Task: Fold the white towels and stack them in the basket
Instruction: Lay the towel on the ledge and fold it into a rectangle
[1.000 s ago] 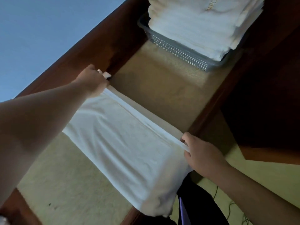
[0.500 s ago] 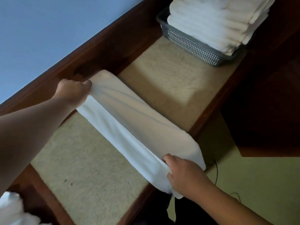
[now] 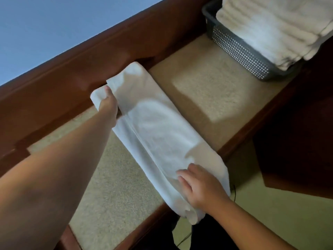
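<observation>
A white towel (image 3: 158, 134), folded into a long narrow strip, lies across the beige table top (image 3: 207, 91). My left hand (image 3: 108, 103) grips its far end and lifts that corner off the surface. My right hand (image 3: 200, 184) lies on the near end with its fingers stretched out, pressing the cloth down where it overhangs the table's front edge. At the top right, a grey perforated basket (image 3: 239, 51) holds a tall stack of folded white towels (image 3: 273, 27) that rises above its rim.
A dark wooden rail (image 3: 86, 69) borders the table top at the back, with a blue wall (image 3: 45, 27) behind it. Dark wooden furniture (image 3: 297, 141) stands to the right. A thin black cable (image 3: 234, 192) lies on the floor below the table edge.
The towel went from hanging spread between both hands to lying folded lengthwise on the table. My right hand has let go of its edge and now lies flat on it.
</observation>
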